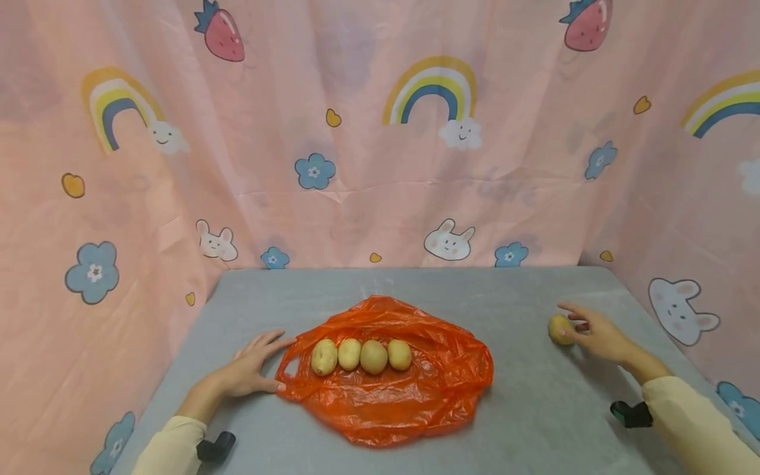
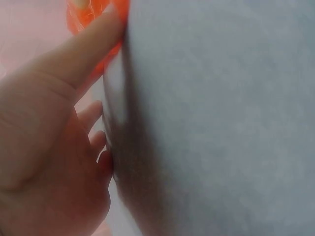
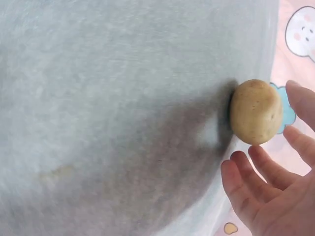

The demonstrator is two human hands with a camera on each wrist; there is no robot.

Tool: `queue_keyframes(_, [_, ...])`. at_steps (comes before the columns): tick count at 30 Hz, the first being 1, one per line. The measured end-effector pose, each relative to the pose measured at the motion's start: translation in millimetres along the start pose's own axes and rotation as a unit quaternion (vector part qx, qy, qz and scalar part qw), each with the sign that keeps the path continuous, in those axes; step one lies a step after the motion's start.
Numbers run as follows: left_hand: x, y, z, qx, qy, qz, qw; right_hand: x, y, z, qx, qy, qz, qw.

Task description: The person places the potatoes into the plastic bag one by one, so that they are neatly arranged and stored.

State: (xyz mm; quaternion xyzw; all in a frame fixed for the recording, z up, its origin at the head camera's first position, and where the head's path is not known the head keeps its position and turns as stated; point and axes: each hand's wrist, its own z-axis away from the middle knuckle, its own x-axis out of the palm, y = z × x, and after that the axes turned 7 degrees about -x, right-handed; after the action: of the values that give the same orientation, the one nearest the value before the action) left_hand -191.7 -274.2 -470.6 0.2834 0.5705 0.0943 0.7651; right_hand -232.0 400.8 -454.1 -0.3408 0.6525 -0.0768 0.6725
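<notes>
An orange plastic bag [image 1: 404, 402] lies spread flat on the table, with several potatoes [image 1: 349, 354] in a row on it; one is browner than the others. My left hand [image 1: 246, 369] is at the bag's left handle, its fingertips and thumb touching the edge. In the left wrist view, the thumb [image 2: 83, 54] lies along the orange plastic. Over to the right, a single potato [image 1: 560, 329] rests on the table. My right hand [image 1: 600, 336] is beside it with fingers spread. The right wrist view shows the fingers loosely bent close to that potato [image 3: 256, 112], not closed round it.
The grey table [image 1: 522, 409] runs back to a pink printed curtain [image 1: 368, 218], which also hangs along both sides. A dark device [image 1: 216, 447] sits at the left wrist and another dark device [image 1: 632, 414] at the right wrist.
</notes>
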Motion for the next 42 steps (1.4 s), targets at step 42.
queue_keyframes(42, [-0.7,-0.9,-0.1,0.001,-0.007,0.007,0.9999,6.4,5.6,1.3,-0.009,-0.006,-0.029,0.9995])
